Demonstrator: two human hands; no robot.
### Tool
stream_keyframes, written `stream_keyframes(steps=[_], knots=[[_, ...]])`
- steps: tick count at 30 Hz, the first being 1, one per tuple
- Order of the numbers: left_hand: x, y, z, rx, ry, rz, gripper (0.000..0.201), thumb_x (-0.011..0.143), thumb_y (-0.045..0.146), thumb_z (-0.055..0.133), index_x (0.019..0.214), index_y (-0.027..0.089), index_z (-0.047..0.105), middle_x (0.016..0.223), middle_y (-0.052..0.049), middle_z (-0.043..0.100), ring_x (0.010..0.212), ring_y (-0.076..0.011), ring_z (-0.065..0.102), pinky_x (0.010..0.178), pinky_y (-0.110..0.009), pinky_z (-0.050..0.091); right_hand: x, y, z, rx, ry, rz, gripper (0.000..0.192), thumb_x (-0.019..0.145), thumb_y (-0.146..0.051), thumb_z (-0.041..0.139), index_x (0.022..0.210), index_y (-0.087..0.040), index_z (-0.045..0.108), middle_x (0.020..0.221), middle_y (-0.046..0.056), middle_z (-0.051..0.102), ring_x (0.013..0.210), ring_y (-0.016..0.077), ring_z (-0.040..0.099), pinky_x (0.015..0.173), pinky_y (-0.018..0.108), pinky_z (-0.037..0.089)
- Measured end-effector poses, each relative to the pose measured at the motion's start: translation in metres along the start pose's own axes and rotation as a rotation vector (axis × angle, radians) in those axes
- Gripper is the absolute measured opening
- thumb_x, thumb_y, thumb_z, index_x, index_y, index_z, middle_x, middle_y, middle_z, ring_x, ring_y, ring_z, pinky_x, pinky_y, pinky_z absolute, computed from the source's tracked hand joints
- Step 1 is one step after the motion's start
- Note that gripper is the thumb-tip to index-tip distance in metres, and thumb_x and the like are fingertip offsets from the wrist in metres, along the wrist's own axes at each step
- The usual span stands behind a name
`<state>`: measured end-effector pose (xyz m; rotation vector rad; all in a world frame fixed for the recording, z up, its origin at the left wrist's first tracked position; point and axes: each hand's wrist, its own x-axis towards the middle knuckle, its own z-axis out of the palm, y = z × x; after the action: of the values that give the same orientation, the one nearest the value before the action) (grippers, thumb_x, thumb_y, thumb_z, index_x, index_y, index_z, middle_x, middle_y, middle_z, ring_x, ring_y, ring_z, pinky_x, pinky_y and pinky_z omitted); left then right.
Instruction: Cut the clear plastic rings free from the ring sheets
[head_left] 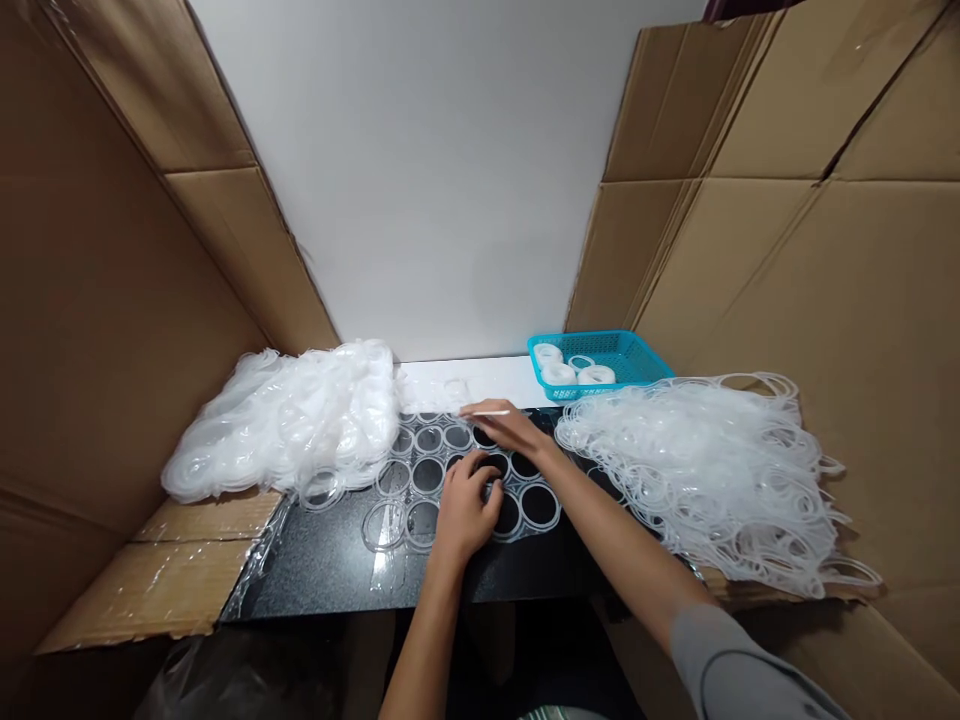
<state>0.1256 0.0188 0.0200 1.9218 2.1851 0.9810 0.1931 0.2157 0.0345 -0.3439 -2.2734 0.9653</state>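
Note:
A sheet of clear plastic rings (427, 477) joined together lies flat on a black glossy board (322, 560). My left hand (469, 500) rests on the sheet with fingers spread and slightly bent, holding it against the board. Beyond it, my right hand (510, 427) is closed on a thin white stick (489, 413), which lies along the fingers near the sheet's far rows. The stick's tip and the right fingertips are partly hidden, so I cannot tell what kind of tool it is.
A thick stack of clear ring sheets (300, 420) stands on the left. A tangled heap of ring webbing (712, 470) lies on the right. At the back right, a teal plastic basket (637, 362) holds several white ring bundles. Cardboard walls (847, 300) enclose both sides.

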Motion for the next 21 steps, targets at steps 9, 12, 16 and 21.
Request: stream_keyframes(steps=[9,12,16,21], knots=[[-0.011,-0.012,-0.006,0.165,0.029,-0.153,0.036,0.098,0.027,0.054,0.131,0.022,0.069,0.148,-0.009,0.064,0.148,-0.0341,0.047,0.124,-0.06,0.036,-0.022,-0.01,0.032,0.087,0.022,0.148,0.017,0.099,-0.026,0.063,0.094,-0.022,0.079,0.105,0.005,0.081,0.105,0.0227,0.074,0.103,0.036,0.052],[-0.011,-0.009,-0.005,0.173,0.05,-0.153,0.036,0.097,0.027,0.055,0.13,0.024,0.068,0.147,-0.009,0.064,0.147,-0.0334,0.049,0.124,-0.06,0.036,-0.021,-0.008,0.031,0.161,0.05,0.185,0.015,0.096,-0.026,0.067,0.089,-0.02,0.079,0.1,0.007,0.08,0.099,0.0228,0.074,0.096,0.034,0.054],[-0.01,-0.01,-0.005,0.153,0.056,-0.153,0.035,0.097,0.027,0.055,0.13,0.026,0.069,0.146,-0.008,0.065,0.146,-0.033,0.05,0.123,-0.06,0.037,-0.021,-0.007,0.031,0.227,0.046,0.216,0.013,0.093,-0.027,0.071,0.088,-0.019,0.08,0.1,0.008,0.081,0.098,0.0237,0.075,0.094,0.035,0.055],[-0.01,-0.011,-0.006,0.146,0.054,-0.149,0.035,0.097,0.028,0.056,0.129,0.024,0.069,0.147,-0.009,0.064,0.147,-0.0331,0.049,0.123,-0.06,0.037,-0.022,-0.01,0.03,0.219,0.039,0.222,0.011,0.092,-0.024,0.072,0.088,-0.019,0.081,0.101,0.008,0.082,0.1,0.0239,0.076,0.099,0.037,0.055]])
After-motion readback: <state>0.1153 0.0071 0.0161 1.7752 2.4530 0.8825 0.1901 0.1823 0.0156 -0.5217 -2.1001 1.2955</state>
